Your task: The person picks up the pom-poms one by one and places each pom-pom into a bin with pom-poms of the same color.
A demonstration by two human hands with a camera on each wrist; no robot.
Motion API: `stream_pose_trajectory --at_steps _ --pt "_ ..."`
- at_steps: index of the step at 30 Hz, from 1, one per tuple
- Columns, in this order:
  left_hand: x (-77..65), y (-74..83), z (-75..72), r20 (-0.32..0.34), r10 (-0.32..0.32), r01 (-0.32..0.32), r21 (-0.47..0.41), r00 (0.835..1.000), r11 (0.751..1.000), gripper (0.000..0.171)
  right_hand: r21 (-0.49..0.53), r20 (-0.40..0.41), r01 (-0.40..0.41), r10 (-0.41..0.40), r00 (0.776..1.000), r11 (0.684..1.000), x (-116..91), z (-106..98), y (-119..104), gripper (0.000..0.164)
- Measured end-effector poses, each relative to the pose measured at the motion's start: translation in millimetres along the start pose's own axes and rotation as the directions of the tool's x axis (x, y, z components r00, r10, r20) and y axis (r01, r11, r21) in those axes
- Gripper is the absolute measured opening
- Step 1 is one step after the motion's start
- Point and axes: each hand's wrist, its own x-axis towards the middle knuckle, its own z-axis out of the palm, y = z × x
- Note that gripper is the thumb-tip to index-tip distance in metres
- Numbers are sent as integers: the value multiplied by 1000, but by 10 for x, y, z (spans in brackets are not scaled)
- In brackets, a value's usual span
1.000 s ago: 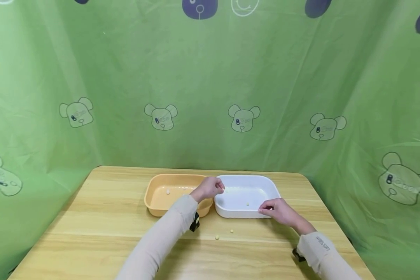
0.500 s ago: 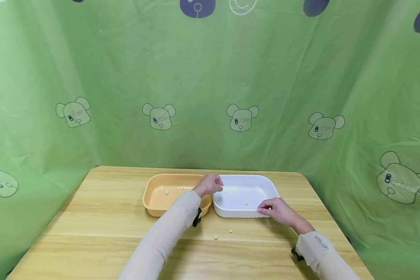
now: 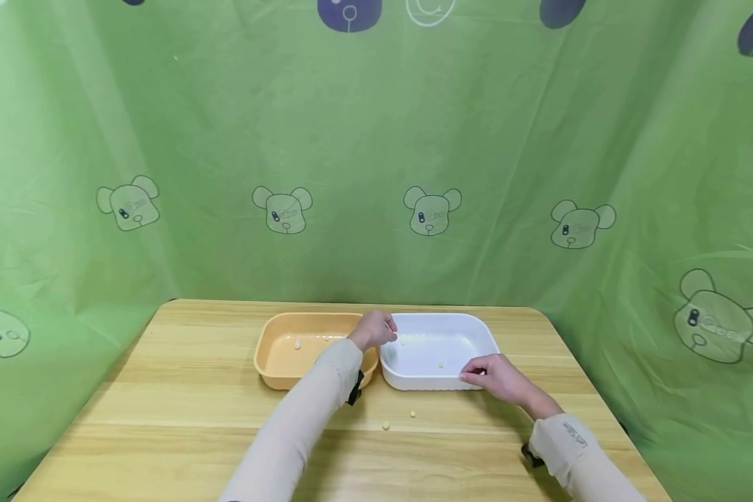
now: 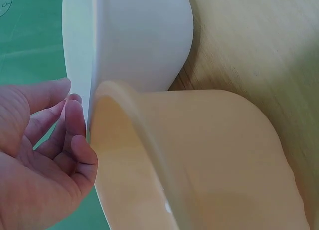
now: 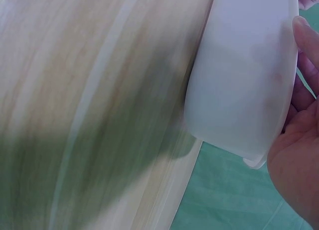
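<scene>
1. At the white tray's (image 3: 423, 384) 5 o'clock, I see the right hand (image 3: 500, 377) gripping its rim (image 3: 414, 377).
2. Left hand (image 3: 374, 329) at 10 o'clock, fingers curled; I cannot tell whether anything is pinched.
3. Orange tray (image 3: 281, 382): white tray's 9 o'clock.

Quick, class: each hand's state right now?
Left hand: closed; whether it pinches anything can't be told.
Right hand: holding the white tray by its rim.

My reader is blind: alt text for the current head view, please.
A person's left hand reaches over the neighbouring ends of an orange tray and a white tray; the right hand is at the white tray's near right corner. Tiny pale pieces lie in both trays and on the wooden table.
</scene>
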Motion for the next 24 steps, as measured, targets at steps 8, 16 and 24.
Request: stream_pose_trajectory --at_steps 8,16,24 --pt "-24 -51 -60 -28 -1 1 7 1000 1000 9 10 5 -5 5 1000 1000 6 8 -26 14" --pt "-122 -115 -171 -9 66 -66 -45 998 997 6 1 -2 -9 9 1000 1000 -1 3 -35 14" --pt "-317 -202 -247 32 211 -211 -20 977 977 5 5 6 -19 19 1000 1000 -3 -10 -54 15"
